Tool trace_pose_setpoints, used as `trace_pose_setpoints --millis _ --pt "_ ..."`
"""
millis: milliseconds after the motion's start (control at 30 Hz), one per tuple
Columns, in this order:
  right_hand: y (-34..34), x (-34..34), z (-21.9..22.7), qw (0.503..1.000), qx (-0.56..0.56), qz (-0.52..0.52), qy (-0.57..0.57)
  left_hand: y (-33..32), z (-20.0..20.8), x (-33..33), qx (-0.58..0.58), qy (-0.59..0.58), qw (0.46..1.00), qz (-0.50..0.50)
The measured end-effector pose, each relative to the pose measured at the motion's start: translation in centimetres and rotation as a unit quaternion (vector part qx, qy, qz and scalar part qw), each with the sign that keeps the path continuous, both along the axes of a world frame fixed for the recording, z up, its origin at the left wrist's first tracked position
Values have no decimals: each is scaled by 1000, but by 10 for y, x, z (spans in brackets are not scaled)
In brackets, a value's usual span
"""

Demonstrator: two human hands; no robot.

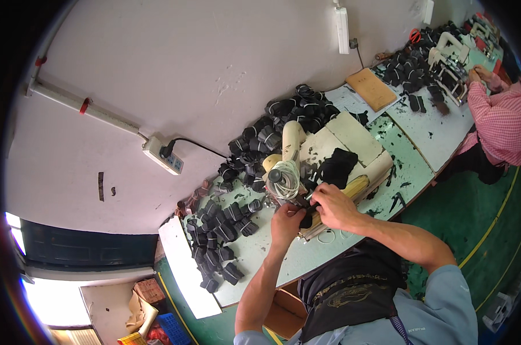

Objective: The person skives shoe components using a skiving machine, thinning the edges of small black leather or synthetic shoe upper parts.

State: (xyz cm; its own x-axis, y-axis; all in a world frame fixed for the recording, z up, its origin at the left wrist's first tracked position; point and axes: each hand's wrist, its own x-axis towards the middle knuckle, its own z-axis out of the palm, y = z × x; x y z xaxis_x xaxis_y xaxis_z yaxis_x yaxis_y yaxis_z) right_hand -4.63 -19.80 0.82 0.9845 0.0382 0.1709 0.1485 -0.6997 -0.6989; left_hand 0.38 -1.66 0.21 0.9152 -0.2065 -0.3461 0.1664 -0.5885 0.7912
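Note:
My left hand (287,227) is closed in a pinch at the front of a cream-coloured bench machine (294,138), on what looks like a small dark piece. Just right of it, my right hand (336,206) has its fingers pressed together by a small shiny metal part (309,196); what they grip is too small to tell. A dark piece (306,221) shows below and between the hands. White cord (284,179) is coiled on the machine head above them. Behind my right hand, a black pile of pieces (337,167) rests on the machine's bed.
Tied bundles of dark pieces (217,224) lie left on the table (260,253), with more heaped (301,108) along the wall. A power strip (163,155) hangs there. To the right are a brown folder (373,89) and a co-worker in a pink checked shirt (505,123) at another machine.

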Motion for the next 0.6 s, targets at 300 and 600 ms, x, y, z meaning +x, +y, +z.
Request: trace_pose_setpoints --millis 300,600 --pt "-7 -19 1 999 -18 -31 -8 34 5 -5 -223 134 965 -13" --pt "-10 -8 5 1000 7 13 19 22 12 3 44 45 997 -47"
